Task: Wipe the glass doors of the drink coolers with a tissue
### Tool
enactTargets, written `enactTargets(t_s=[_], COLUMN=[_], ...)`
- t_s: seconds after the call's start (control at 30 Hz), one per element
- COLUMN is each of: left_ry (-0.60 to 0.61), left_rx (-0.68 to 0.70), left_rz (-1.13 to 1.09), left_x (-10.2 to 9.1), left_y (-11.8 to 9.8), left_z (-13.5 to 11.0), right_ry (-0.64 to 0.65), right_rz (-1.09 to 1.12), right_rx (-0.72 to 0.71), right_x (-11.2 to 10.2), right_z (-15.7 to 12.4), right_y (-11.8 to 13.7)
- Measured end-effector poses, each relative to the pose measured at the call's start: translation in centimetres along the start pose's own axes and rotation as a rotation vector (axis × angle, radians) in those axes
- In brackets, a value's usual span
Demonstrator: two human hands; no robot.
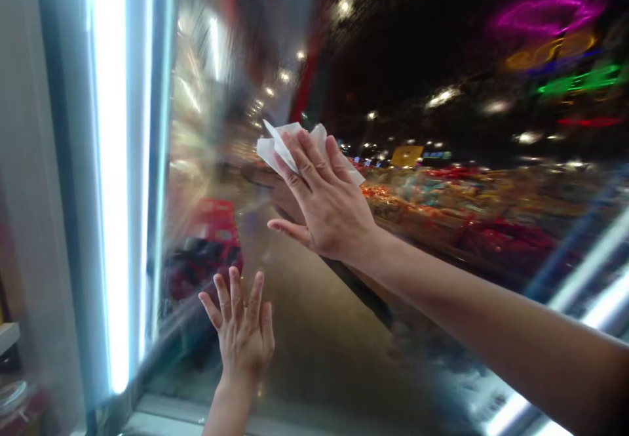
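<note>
A large glass pane point(442, 239) fills the view, with blurred reflections of shop lights and goods on it. My right hand point(324, 200) lies flat against the glass, fingers stretched out, pressing a white folded paper towel point(275, 144) to it. The towel shows above and to the left of my fingers. My left hand point(243, 331) rests lower down on the pane with its fingers spread and nothing in it.
A bright vertical light strip point(111, 180) runs along the pane's left frame. A metal frame edge point(162, 416) lies at the bottom. At the far left are a shelf edge point(7, 334) and a blurred jar lid point(12, 396).
</note>
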State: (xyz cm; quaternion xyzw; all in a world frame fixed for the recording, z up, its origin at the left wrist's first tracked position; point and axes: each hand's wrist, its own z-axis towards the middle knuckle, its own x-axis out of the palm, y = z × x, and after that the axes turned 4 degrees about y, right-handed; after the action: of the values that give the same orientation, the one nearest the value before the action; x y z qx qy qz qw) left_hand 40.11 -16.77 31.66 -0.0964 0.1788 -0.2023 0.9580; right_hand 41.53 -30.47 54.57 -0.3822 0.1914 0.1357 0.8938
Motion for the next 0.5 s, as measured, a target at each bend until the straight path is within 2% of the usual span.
enactTargets(t_s=[0.07,0.17,0.2,0.27,0.33,0.4,0.43,0.5], left_ry=[-0.012,-0.025,-0.027,-0.03,-0.025,-0.017,-0.011,0.0], left_rx=[-0.002,-0.001,0.006,0.018,0.022,0.03,0.041,0.072], left_rz=[-0.003,-0.008,-0.006,0.002,0.003,-0.001,-0.004,-0.009], left_x=[-0.3,-0.6,-0.6,-0.6,-0.5,-0.4,-0.3,-0.1], left_y=[0.3,1.0,1.3,1.7,1.8,1.8,1.8,1.7], left_z=[0.3,0.3,0.2,-0.1,-0.5,-1.0,-1.3,-2.2], right_ry=[0.007,0.053,0.064,0.062,0.04,0.03,0.043,0.097], right_rz=[0.007,0.029,0.027,0.003,-0.027,-0.023,-0.002,0.061], right_rx=[-0.039,-0.275,-0.302,-0.187,0.06,0.207,0.205,0.085], right_x=[1.1,3.0,3.4,3.4,3.3,3.8,4.3,5.8], right_z=[-2.9,-8.2,-9.5,-11.1,-12.1,-14.2,-15.8,-19.5], right_y=[1.2,3.5,3.8,3.7,3.7,5.2,6.6,10.0])
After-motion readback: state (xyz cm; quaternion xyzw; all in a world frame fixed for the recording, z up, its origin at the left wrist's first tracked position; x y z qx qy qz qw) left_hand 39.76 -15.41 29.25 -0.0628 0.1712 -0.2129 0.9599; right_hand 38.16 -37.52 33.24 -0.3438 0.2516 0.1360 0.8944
